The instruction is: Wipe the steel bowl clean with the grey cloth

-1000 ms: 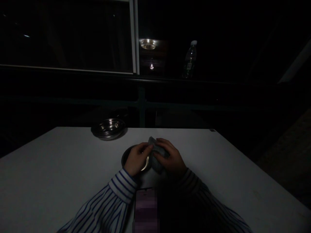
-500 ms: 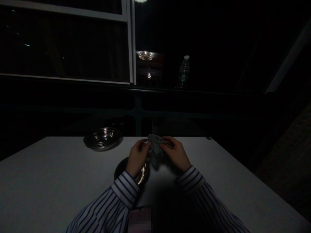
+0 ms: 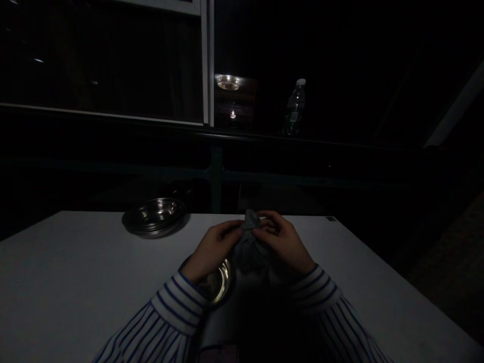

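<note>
Far left on the tabletop [image 3: 94,267] sits a stack of metal dishes [image 3: 155,217]. Next, the left hand [image 3: 214,247] reaches over a metal bowl [image 3: 225,282], its grip nearly closed, thumb and fingers pinching the grey cloth [image 3: 251,252]. The cloth is between the hands, just right of the bowl; half a second ago it hung flatter, and now it bunches below a narrow tuft, so the work looks to be in rearranging its folds. The right hand [image 3: 285,242] pinches its other side, fingers loosely curled.
</note>
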`<state>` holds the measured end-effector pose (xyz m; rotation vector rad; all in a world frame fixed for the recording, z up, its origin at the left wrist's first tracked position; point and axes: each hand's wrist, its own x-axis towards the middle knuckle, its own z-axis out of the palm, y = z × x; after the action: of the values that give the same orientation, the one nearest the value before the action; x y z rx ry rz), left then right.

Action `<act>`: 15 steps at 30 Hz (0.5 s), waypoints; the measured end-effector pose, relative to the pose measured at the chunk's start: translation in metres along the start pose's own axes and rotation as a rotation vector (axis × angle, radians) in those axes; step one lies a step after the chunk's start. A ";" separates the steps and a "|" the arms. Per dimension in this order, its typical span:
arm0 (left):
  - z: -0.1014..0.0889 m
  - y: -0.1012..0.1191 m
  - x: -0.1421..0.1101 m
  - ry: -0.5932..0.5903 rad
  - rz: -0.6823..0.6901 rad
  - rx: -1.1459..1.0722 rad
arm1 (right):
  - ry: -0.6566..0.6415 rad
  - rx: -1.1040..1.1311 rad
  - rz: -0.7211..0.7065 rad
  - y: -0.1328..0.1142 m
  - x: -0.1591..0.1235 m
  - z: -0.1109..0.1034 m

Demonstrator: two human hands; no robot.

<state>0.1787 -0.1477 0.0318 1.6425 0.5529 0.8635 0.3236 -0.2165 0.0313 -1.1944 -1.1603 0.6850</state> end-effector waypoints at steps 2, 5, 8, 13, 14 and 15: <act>-0.002 0.001 0.001 0.031 0.006 0.053 | -0.025 -0.003 0.006 -0.002 -0.001 0.000; -0.002 0.001 0.001 0.079 -0.007 0.094 | -0.035 -0.034 -0.001 -0.004 -0.003 -0.001; 0.001 0.001 -0.001 0.044 -0.022 0.000 | -0.037 -0.095 -0.020 -0.006 -0.004 -0.003; 0.008 0.000 -0.005 -0.108 -0.078 -0.200 | -0.052 -0.130 -0.063 -0.010 -0.006 -0.005; 0.008 0.000 -0.005 -0.103 -0.076 -0.194 | -0.060 -0.140 -0.068 -0.011 -0.006 -0.006; 0.007 0.000 -0.004 -0.088 -0.070 -0.177 | -0.065 -0.157 -0.073 -0.012 -0.007 -0.007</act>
<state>0.1817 -0.1551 0.0298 1.4834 0.4569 0.7631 0.3258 -0.2280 0.0406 -1.2614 -1.3255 0.5896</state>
